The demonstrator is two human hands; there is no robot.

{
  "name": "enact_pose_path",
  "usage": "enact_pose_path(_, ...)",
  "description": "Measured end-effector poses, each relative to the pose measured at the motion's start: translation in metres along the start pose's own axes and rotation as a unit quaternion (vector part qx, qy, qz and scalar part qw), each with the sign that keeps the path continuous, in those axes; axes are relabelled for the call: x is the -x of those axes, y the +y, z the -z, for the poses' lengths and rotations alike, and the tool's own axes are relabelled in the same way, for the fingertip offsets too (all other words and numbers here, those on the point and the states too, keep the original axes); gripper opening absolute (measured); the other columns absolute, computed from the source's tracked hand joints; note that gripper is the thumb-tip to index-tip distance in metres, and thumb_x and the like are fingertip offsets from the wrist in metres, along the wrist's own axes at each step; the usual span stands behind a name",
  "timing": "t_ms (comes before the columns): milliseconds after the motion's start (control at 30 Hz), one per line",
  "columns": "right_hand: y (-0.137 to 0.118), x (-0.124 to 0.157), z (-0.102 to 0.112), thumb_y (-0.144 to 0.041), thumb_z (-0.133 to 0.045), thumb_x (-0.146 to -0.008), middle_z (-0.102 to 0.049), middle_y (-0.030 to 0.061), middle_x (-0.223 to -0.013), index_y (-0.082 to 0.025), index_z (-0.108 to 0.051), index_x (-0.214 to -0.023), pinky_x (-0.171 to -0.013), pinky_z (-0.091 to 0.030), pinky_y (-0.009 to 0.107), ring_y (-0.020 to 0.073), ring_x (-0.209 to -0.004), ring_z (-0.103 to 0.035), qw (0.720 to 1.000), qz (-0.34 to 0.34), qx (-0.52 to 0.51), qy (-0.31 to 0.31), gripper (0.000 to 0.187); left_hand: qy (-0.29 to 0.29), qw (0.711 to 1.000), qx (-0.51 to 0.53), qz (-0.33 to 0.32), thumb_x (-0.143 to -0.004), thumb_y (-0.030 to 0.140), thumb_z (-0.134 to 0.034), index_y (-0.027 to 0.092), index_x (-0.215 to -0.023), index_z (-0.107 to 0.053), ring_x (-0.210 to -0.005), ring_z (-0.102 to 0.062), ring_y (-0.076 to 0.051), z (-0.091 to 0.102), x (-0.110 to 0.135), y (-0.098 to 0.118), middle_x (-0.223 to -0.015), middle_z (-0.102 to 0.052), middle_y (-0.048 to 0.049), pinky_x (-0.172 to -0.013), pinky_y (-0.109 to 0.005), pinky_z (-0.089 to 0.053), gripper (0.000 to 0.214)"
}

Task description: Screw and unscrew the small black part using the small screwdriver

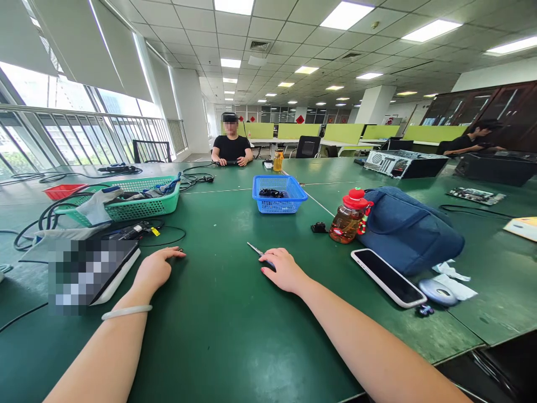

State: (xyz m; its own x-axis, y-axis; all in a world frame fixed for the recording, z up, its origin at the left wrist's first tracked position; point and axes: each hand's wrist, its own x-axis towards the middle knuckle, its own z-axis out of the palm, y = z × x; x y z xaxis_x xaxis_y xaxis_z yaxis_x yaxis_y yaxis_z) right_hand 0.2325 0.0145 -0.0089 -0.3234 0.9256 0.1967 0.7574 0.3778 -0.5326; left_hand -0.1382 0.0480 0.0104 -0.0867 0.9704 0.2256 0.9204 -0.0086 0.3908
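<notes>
My right hand (283, 271) rests on the green table, its fingers closed over a slim tool with a dark handle (271, 265) and a thin metal shaft (254, 248) pointing away to the left. The hand covers part of the handle, so I cannot tell its exact kind. To the left, my left hand (156, 270) lies palm down with fingers stretched forward. A tiny dark thing (180, 250) shows at its fingertips, too small to name. Beside that hand is a tilted, white-edged device (119, 274), its face blurred out.
A green basket (142, 210) with gloves and cables stands at the left. Ahead is a blue basket (279, 208) of small black parts. A red-lidded bottle (344, 221), blue bag (413, 229) and phone (388, 278) lie right. Another person (231, 145) sits across the table (218, 336).
</notes>
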Motion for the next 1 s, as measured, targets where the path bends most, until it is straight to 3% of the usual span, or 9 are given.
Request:
enact_pose_path(100, 0.001, -0.001, -0.001, -0.025, -0.063, -0.087, -0.062, 0.0070, -0.124, -0.025, -0.069, -0.111, -0.106, -0.037, 0.048, 0.0244, -0.121, -0.049, 1.000, 0.002, 0.001, 0.002, 0.025, 0.020, 1.000, -0.014, 0.019, -0.056, 0.009, -0.048, 0.030, -0.096, -0.078, -0.109, -0.066, -0.027, -0.003, -0.002, -0.007, -0.128, -0.067, 0.0035, -0.091, -0.036, -0.053, 0.055)
enact_pose_path(400, 0.000, 0.000, 0.000, -0.025, -0.063, -0.087, -0.063, 0.0076, -0.123, -0.024, -0.069, -0.111, -0.105, -0.039, 0.048, 0.0245, -0.121, -0.049, 1.000, 0.010, 0.006, 0.003, 0.025, 0.047, 0.997, -0.057, 0.025, -0.061, 0.008, -0.044, 0.019, -0.109, -0.075, -0.117, -0.061, -0.029, -0.002, -0.005, -0.010, -0.125, -0.068, -0.0068, -0.102, -0.042, -0.047, 0.058)
enact_pose_path(667, -0.002, 0.001, 0.003, -0.025, -0.062, -0.088, -0.062, 0.0080, -0.125, -0.022, -0.068, -0.114, -0.106, -0.038, 0.046, 0.0250, -0.122, -0.048, 1.000, 0.001, 0.008, -0.006, 0.027, 0.050, 0.997, -0.038, 0.055, -0.071, 0.015, -0.041, 0.011, -0.106, -0.075, -0.122, -0.058, -0.031, 0.004, -0.001, -0.004, -0.124, -0.068, -0.0118, -0.105, -0.042, -0.045, 0.049)
enact_pose_path(800, -0.002, 0.001, 0.003, -0.024, -0.063, -0.087, -0.062, 0.0078, -0.126, -0.022, -0.068, -0.114, -0.107, -0.038, 0.046, 0.0249, -0.122, -0.048, 1.000, 0.002, 0.007, -0.004, 0.027, 0.050, 0.995, -0.031, 0.084, -0.081, 0.024, -0.038, 0.012, -0.102, -0.076, -0.119, -0.060, -0.030, 0.006, 0.000, 0.004, -0.121, -0.070, -0.0113, -0.103, -0.041, -0.046, 0.046)
enact_pose_path(900, -0.003, 0.000, 0.004, -0.025, -0.063, -0.088, -0.062, 0.0077, -0.126, -0.022, -0.068, -0.114, -0.106, -0.038, 0.046, 0.0251, -0.122, -0.048, 1.000, 0.000, 0.007, -0.011, 0.027, 0.048, 0.993, -0.056, 0.091, -0.081, 0.033, -0.047, 0.014, -0.108, -0.075, -0.115, -0.062, -0.031, 0.005, 0.000, 0.007, -0.121, -0.070, -0.0103, -0.101, -0.040, -0.048, 0.044)
enact_pose_path(1000, -0.004, 0.000, 0.005, -0.026, -0.063, -0.088, -0.062, 0.0078, -0.126, -0.022, -0.068, -0.115, -0.107, -0.037, 0.045, 0.0250, -0.123, -0.047, 1.000, -0.004, 0.006, -0.018, 0.028, 0.047, 0.992, -0.083, 0.086, -0.078, 0.025, -0.051, 0.017, -0.112, -0.074, -0.112, -0.064, -0.028, 0.003, -0.002, 0.005, -0.120, -0.071, -0.0088, -0.099, -0.037, -0.049, 0.042)
